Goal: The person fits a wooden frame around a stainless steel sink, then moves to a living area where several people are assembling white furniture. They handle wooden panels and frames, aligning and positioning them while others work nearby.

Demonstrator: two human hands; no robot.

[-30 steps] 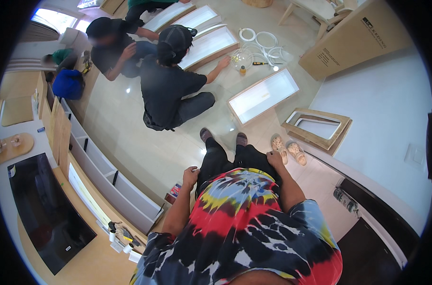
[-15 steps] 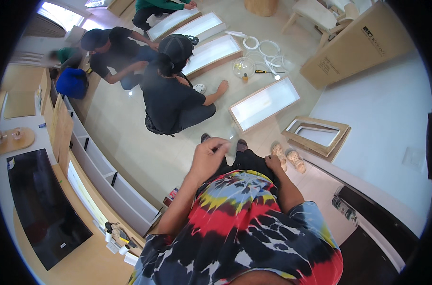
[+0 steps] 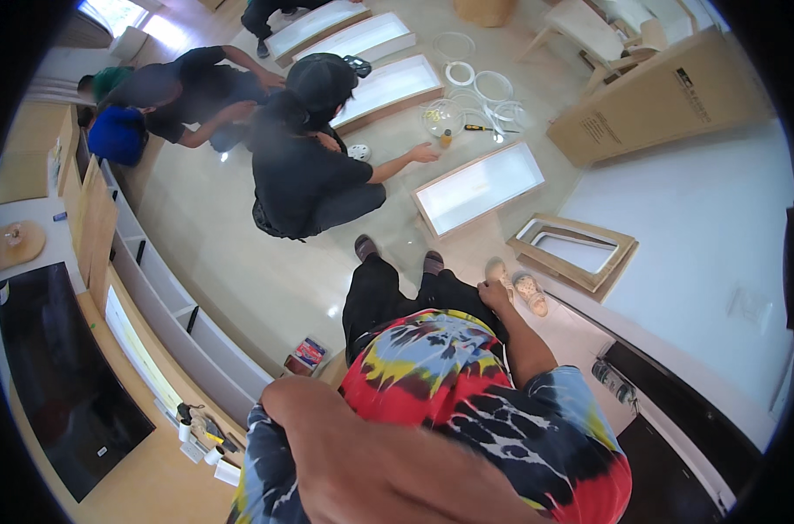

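My left arm is bent up close at the lower edge, and my left hand (image 3: 397, 472) is large and blurred in front of my tie-dyed shirt (image 3: 449, 349). Its fingers are hidden, so what it holds, if anything, does not show. My right hand (image 3: 494, 295) rests beside the thigh of my black trousers (image 3: 375, 293), fingers curled, nothing seen in them. Near it on the floor stands a pair of beige clogs (image 3: 530, 293). Ahead of my feet lies a shallow wooden box with a white inside (image 3: 480, 189).
A crouching person in a black cap (image 3: 314, 175) reaches toward a small amber bottle (image 3: 446, 138). White rings of strip (image 3: 493, 86) and a screwdriver (image 3: 480, 128) lie beyond. Wooden frames (image 3: 580, 253) and a large carton (image 3: 650, 96) stand right; a dark screen (image 3: 61, 375) lies left.
My left hand has come up and back from above my lap toward me. My right hand stays by the thigh. The capped person's hand has stretched out toward the amber bottle. The view has shifted slightly.
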